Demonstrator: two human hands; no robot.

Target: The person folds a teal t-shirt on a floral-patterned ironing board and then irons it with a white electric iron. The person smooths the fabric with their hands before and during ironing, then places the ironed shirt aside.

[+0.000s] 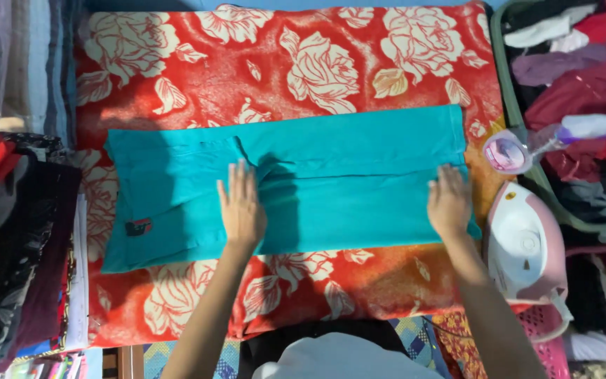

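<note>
A teal knit garment (331,175) is lying folded into a long, smooth rectangle across the worktop, which is covered by a fleecy red blanket (261,63) patterned with large cream roses. A small dark label (138,227) is showing near the garment's lower left corner.

The left hand (241,207) is resting flat on the middle of the garment, just beside a soft crease, its grip spread wide with fingers pointing away from the person and pinching nothing. The right hand (449,201) is pressing palm-down on the garment's right end, fingers likewise spread and flat against the cloth.

Just beside the right hand, a white and pink clothes iron (527,245) with a rounded plastic body is standing on the blanket's right edge, near a small pink-capped spray bottle (510,153). A basket of crumpled clothes (583,77) in maroon, purple and white is sitting further right. On the left, a stack of folded fabrics (8,238) in black, red and yellow is lying well apart from the hands.
</note>
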